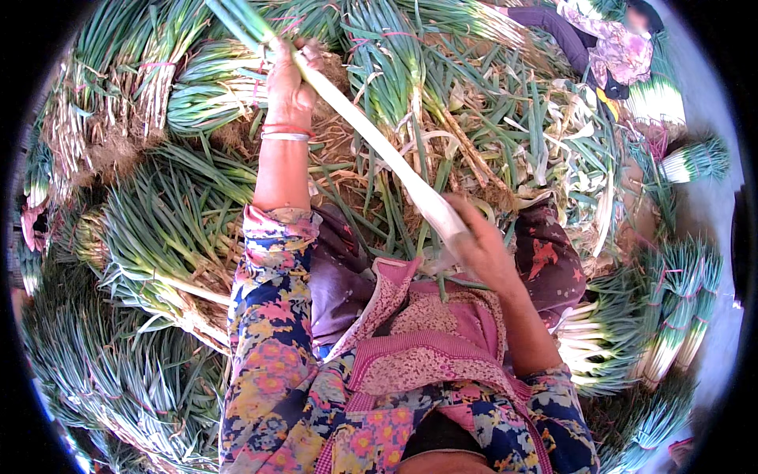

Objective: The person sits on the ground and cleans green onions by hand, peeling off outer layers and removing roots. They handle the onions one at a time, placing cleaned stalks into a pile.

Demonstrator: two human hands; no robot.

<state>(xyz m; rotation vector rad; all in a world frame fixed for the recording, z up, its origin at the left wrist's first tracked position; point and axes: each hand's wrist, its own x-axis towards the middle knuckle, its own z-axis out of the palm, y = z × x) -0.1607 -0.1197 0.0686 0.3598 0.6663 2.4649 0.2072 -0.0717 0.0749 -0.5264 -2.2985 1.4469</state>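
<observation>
A long green onion [379,139] with a white stalk runs slantwise across the middle of the view. My left hand [294,74], with red and white bands at the wrist, grips it near where the white turns green. At the stalk's lower end, my right hand [477,240] closes around the white base; its fingers are blurred and partly hidden. Green leaves reach past my left hand to the top edge. Below the stalk lies a pile of peeled leaves and loose onions [503,130], in front of my knees.
Tied bundles of untrimmed green onions [157,89] with roots lie at upper left, more [172,231] at left. Cleaned white onions [583,338] lie by my right side, with tied bundles [669,332] beyond. Another person [619,53] sits at upper right.
</observation>
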